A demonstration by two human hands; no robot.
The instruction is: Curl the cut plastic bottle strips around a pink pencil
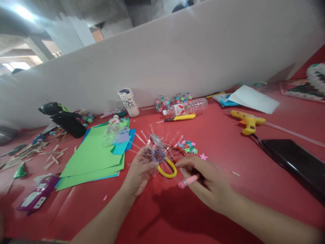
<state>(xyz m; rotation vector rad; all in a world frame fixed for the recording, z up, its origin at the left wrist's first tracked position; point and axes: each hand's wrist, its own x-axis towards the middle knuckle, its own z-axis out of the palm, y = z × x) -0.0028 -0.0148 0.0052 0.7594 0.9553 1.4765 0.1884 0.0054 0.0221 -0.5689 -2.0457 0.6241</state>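
In the head view, the left hand [142, 166] is pinching the cut bottle top [159, 156] between thumb and fingers — its bluish ring is facing the camera, and its clear strips are fanning outward above the red table [218, 152]. The right hand [207, 179] is curling around a pink pen [188, 181], its thumb and index finger meeting near the strips; whether they are also gripping a strip, I cannot tell. Yellow-handled scissors [167, 168] are lying behind and below the bottle top, between the hands. Star sequins [188, 147] are lying just beyond the right hand, with a yellow box cutter [185, 117] and a plastic bottle [194, 106] farther back. Green paper sheets [91, 154] are lying on the left, and a yellow glue gun [250, 122] is resting on the right — well apart from both hands.
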